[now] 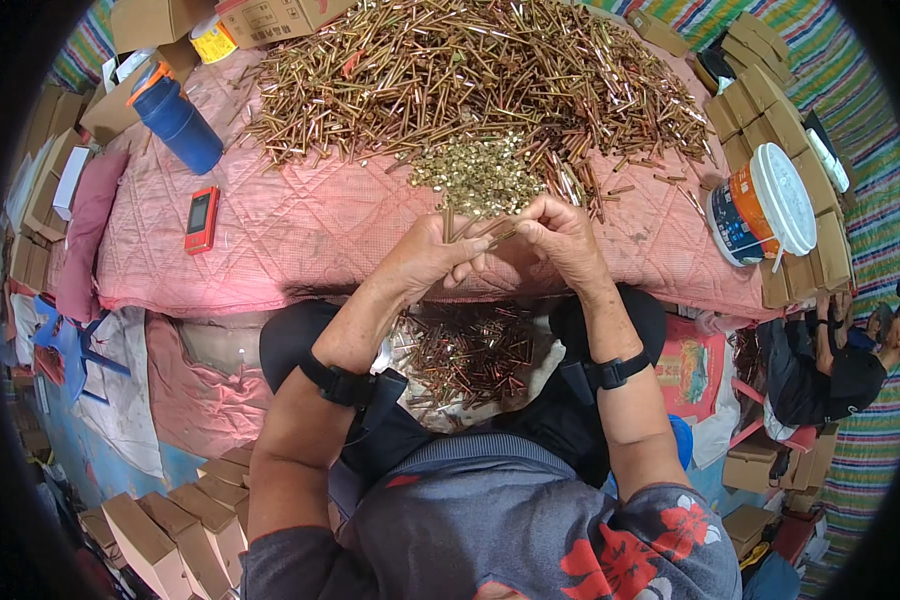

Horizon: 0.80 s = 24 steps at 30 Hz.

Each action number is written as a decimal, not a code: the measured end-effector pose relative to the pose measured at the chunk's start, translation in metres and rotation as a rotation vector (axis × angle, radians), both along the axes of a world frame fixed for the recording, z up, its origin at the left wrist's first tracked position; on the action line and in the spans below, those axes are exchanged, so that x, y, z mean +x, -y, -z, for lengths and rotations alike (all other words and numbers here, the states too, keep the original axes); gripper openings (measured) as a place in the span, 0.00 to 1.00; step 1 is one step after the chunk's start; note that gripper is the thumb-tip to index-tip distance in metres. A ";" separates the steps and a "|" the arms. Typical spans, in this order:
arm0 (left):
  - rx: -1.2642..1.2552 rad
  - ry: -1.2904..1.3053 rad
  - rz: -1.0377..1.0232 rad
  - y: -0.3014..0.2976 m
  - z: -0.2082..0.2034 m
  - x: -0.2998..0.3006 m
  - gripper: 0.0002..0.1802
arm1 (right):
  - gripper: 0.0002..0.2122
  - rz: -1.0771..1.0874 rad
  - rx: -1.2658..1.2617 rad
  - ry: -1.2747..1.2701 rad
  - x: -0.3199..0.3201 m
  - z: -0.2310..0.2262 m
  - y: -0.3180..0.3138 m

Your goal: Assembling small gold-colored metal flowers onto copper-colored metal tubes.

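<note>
Brass-coloured tubes [500, 233] gripped near 1 o'clock by curled fingers of left hand [432, 256]; ends pinched between thumb and forefinger of right hand [565, 238]. Small gold pieces [478, 175] heaped toward 12.

Both hands are close together here, left hand [436, 257] beside right hand [566, 240], and straight ahead it's blocked: small shiny bits [478, 178], then a broad heap of tubes [450, 85]. Leftward, bare pink quilt [300, 232] runs open to the red gadget [201, 220] (the blue bottle [178, 122] sits just beyond). Rightward, there's open quilt near the edge, until the white-lidded bucket [745, 210] bars the way.
</note>
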<state>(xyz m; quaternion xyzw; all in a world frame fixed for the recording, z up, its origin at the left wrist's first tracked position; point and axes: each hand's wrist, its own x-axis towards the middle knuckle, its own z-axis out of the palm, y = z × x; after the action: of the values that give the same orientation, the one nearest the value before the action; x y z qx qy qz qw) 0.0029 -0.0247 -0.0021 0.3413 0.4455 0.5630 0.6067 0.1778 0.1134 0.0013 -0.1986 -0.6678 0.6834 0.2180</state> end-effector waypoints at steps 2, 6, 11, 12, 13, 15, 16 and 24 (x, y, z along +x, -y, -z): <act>0.002 -0.005 0.009 0.000 0.000 0.001 0.12 | 0.04 0.043 0.253 0.044 -0.002 0.003 -0.002; -0.014 0.037 -0.008 0.001 0.001 -0.001 0.11 | 0.04 0.045 -0.076 -0.029 -0.006 -0.006 0.008; -0.025 0.020 0.009 0.001 -0.003 0.000 0.10 | 0.04 0.086 0.298 0.061 -0.003 0.002 0.003; -0.021 0.029 0.018 0.000 0.000 -0.001 0.14 | 0.04 0.086 0.298 0.061 -0.003 0.000 0.005; -0.016 0.039 0.026 0.000 0.000 -0.001 0.19 | 0.04 0.058 0.104 0.022 -0.004 -0.007 0.008; -0.006 0.056 0.025 0.001 -0.001 -0.001 0.13 | 0.05 0.028 -0.090 -0.017 -0.004 -0.008 0.009; 0.005 0.072 0.029 0.000 -0.002 0.000 0.10 | 0.05 0.029 -0.004 -0.026 -0.002 -0.004 0.007; -0.002 0.104 0.037 0.000 -0.003 0.001 0.13 | 0.06 0.027 -0.082 0.013 -0.001 -0.009 0.008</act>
<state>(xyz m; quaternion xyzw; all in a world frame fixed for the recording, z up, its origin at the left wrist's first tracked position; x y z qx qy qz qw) 0.0037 -0.0252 0.0008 0.3191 0.4074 0.5682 0.6398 0.1768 0.1055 0.0104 -0.2208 -0.6381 0.7059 0.2143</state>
